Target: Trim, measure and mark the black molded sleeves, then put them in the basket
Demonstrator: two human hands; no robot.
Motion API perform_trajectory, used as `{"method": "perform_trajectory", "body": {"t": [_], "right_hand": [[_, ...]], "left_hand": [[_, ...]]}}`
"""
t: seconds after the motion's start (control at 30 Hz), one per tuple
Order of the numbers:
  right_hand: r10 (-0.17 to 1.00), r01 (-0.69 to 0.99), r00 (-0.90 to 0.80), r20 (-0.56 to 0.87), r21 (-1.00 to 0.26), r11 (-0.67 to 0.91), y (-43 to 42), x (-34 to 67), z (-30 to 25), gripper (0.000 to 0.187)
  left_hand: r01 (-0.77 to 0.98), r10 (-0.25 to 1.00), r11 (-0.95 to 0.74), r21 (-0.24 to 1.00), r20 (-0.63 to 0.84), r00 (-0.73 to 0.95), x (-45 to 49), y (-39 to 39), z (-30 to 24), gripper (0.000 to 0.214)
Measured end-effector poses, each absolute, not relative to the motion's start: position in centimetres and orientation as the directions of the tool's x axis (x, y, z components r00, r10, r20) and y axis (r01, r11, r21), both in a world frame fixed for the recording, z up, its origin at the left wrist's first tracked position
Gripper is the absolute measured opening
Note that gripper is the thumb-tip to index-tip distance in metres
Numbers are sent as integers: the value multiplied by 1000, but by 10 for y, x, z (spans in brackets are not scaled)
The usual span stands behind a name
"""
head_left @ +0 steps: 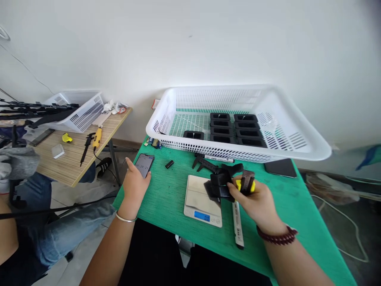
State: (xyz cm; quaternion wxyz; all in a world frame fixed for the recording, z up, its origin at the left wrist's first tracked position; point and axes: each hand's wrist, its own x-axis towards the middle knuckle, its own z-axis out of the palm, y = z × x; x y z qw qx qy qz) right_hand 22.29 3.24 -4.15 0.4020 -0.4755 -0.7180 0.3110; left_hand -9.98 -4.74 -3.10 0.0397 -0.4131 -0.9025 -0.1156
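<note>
My left hand (135, 184) is at the left of the green-covered table, its thumb against the lower right edge of a phone (144, 165) showing a running time. One finger stretches out past the phone; the others are partly hidden. Above the right side of a kitchen scale (199, 198), my right hand (257, 200) grips a black plastic part (220, 184). A dark brown and yellow object (247, 182) is also at its fingers; its kind is unclear. The scale's blue display is lit. Beside it lies a white marker (237, 226).
Behind stands a white plastic basket (205, 147) with several black rectangular frames (220, 131). Black calipers (205, 163), another marker (219, 159), a small black piece (169, 164) and a dark flat device (280, 168) lie before it. At left, a person (71, 234) sits near a wooden table (71, 167).
</note>
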Motion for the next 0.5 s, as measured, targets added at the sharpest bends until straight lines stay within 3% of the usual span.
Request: {"method": "perform_trajectory", "body": {"t": [0.13, 0.5], "right_hand": [[927, 446, -238, 289, -816, 369, 31, 223, -40, 22], [930, 436, -231, 285, -824, 361, 29, 223, -40, 19]], "left_hand": [[734, 721, 671, 110, 134, -680, -96, -40, -24, 107], [709, 689, 698, 103, 173, -704, -93, -36, -21, 99]]}}
